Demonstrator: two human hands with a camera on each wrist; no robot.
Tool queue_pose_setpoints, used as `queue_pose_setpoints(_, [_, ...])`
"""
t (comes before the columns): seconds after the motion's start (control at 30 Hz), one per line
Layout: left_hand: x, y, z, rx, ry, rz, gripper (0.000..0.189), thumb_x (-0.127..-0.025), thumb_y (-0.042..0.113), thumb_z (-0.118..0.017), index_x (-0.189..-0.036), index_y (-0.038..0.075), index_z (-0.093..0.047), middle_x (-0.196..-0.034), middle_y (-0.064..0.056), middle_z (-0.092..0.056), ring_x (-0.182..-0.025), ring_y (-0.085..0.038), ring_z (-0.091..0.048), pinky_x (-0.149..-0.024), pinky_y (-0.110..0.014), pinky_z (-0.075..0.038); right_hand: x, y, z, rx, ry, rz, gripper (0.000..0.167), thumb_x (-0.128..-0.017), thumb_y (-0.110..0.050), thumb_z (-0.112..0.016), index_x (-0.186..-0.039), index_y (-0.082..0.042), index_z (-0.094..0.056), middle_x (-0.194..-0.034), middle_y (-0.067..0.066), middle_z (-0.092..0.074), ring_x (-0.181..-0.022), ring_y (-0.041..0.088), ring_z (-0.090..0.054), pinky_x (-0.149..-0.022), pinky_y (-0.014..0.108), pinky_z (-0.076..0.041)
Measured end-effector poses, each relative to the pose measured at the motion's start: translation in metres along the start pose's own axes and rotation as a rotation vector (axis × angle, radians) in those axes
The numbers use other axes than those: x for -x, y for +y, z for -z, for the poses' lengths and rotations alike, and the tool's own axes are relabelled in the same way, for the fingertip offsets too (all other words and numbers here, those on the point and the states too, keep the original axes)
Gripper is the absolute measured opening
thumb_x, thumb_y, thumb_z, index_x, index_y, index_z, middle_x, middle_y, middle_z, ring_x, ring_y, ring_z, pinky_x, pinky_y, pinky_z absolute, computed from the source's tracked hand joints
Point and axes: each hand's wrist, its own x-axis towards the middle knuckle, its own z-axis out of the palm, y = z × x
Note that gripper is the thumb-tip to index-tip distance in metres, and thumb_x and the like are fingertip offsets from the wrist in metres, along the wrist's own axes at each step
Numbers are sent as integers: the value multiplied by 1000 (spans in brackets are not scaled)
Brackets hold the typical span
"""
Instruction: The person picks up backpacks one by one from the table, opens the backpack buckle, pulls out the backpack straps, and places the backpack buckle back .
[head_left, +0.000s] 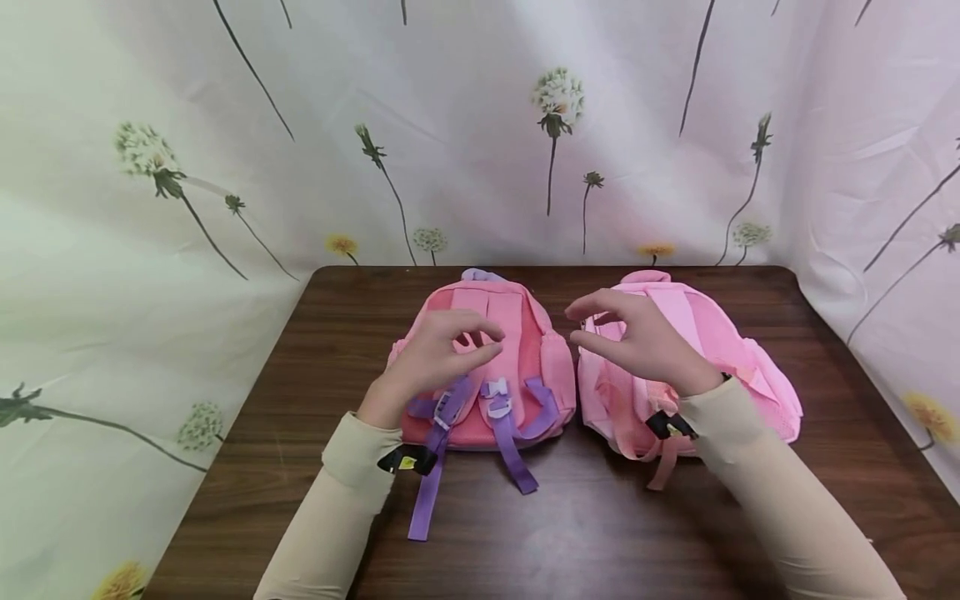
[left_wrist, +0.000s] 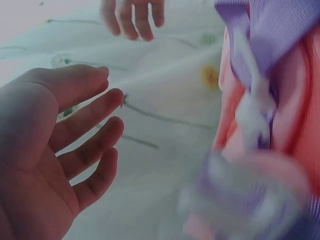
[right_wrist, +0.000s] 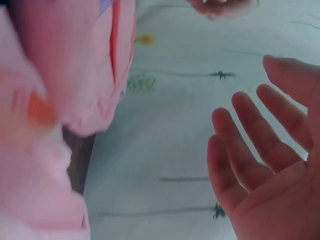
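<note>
Two small pink backpacks lie side by side on a dark wooden table, straps facing up. Over the left backpack [head_left: 510, 325], which has purple straps [head_left: 513, 454] and white buckles, hovers my left hand [head_left: 442, 346]. Its fingers are loosely bent and hold nothing. My right hand [head_left: 637, 337] hangs over the lighter right backpack [head_left: 768, 387], which has peach-coloured straps [head_left: 663, 467]. That hand too is bare between thumb and fingers. In the left wrist view the left palm [left_wrist: 30, 145] shows relaxed fingers, and in the right wrist view the right palm [right_wrist: 275, 200] does as well.
The wooden table [head_left: 300, 467] carries both backpacks near its far edge. Behind it and along both sides hangs a pale curtain [head_left: 465, 108] printed with dandelions. Both wrists wear black straps [head_left: 408, 459] over beige sleeves.
</note>
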Motion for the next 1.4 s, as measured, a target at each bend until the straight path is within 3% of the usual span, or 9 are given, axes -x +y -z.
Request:
queue_pose_setpoints(0.37, [-32,34,-37,14,-67,-117,13,-93,10,-79,-106,6,-80,-97,-1,-77,-82,-13,-67,-78,-30,-58,28,32,35,152,19,-9,23,-90,-11,-84,-113,-12,-77,-107,-3,-77,-102,14,-70,-89,40,-60])
queue_pose_setpoints(0.53, [-47,47,-54,40,-106,-114,11,-95,13,-78,-105,9,-80,-97,3,-77,-82,-5,-65,-78,-24,-56,43,40,52,195,20,-62,19,-92,-11,-82,-110,-10,-77,-106,-2,-76,-102,21,-69,-88,35,-60])
queue_pose_setpoints(0.73, [-63,60,-77,58,-126,-120,11,-95,13,-77,-105,8,-79,-96,2,-77,-80,-6,-64,-74,-21,-55,61,47,65,201,-10,-156,20,-95,-17,-80,-114,-13,-77,-108,-2,-77,-101,24,-73,-86,40,-60])
queue_pose_setpoints(0.93, [-71,65,-100,69,-136,-64,11,-95,14,-77,-106,10,-79,-97,4,-76,-83,-8,-64,-76,-31,-58,77,58,69,209,-53,-217,21,-96,-19,-79,-114,-10,-77,-107,-2,-77,-104,24,-72,-89,49,-58])
queue_pose_setpoints(1.23, [-81,60,-129,54,-173,7,17,-97,18,-76,-113,12,-79,-106,0,-78,-87,-8,-65,-75,-16,-51,104,72,73,174,-128,-367,36,-94,-30,-82,-123,-10,-74,-116,6,-76,-116,38,-67,-98,66,-52])
queue_pose_setpoints(1.4, [-89,60,-145,53,-198,32,20,-98,19,-76,-115,10,-79,-106,2,-78,-88,-7,-65,-75,-14,-50,112,83,69,197,-175,-304,42,-86,-27,-89,-121,-9,-75,-115,3,-76,-111,28,-66,-97,58,-53])
